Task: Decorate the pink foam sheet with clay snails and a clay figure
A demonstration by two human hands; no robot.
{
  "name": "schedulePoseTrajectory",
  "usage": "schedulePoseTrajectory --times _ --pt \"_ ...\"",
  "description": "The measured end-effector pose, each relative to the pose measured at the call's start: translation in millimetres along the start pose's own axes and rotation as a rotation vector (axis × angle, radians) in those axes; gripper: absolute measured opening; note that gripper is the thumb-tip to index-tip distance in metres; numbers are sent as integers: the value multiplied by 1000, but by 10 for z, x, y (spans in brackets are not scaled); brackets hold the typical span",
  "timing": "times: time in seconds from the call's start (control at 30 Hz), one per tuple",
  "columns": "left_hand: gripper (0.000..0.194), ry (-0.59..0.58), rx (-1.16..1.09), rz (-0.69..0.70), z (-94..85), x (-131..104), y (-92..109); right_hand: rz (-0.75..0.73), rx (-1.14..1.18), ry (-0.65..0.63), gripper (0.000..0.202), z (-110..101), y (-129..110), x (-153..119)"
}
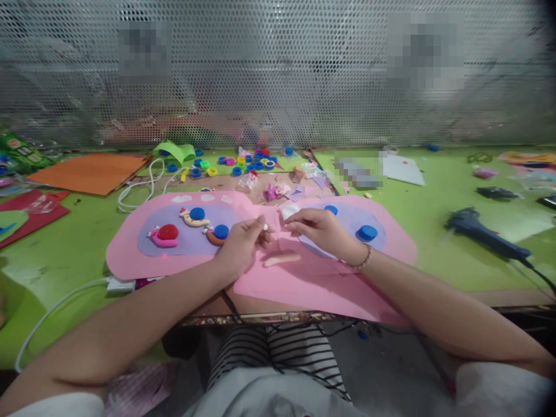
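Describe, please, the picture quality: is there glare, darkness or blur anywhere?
In the head view, pale glare lies on the green table at far left; in the same head view, square pixel blocks cover parts of the mesh wall, the top right corner falls dark, and the white bit at the left hand looks too soft for fine detail.

readable text: none | green packet (pixel 24 152): printed marks, too blurred to read
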State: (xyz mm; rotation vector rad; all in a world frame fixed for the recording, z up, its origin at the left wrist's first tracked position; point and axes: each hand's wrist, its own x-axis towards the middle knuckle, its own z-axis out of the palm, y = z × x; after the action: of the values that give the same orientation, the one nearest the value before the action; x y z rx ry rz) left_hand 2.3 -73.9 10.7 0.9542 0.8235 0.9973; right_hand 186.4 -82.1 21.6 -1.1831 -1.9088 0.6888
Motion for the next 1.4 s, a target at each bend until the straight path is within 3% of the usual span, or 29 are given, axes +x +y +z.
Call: schedulePoseTrajectory --times 0.2,0.3,0.43,0.6,0.77,1.0,1.4 --pt "27 -17 -67 29 13 2 -7 -90 10 -1 11 10 -2 9" --pt "22 14 -60 21 20 -6 9 -79 -59 30 6 10 -9 8" --pt "21 40 -31 32 24 -9 22 -58 -57 38 13 0 10 -2" --pt "20 -19 -67 -3 13 6 1 -79 22 34 18 10 15 -4" --pt "18 -59 -61 -39 4 14 -31 -235 21 100 8 8 -41 10" --pt "18 -71 -82 -46 -18 37 -80 -227 15 57 8 26 -17 -27" --pt "21 -202 -108 -70 21 -17 -32 -373 -102 73 7 77 -47 -42"
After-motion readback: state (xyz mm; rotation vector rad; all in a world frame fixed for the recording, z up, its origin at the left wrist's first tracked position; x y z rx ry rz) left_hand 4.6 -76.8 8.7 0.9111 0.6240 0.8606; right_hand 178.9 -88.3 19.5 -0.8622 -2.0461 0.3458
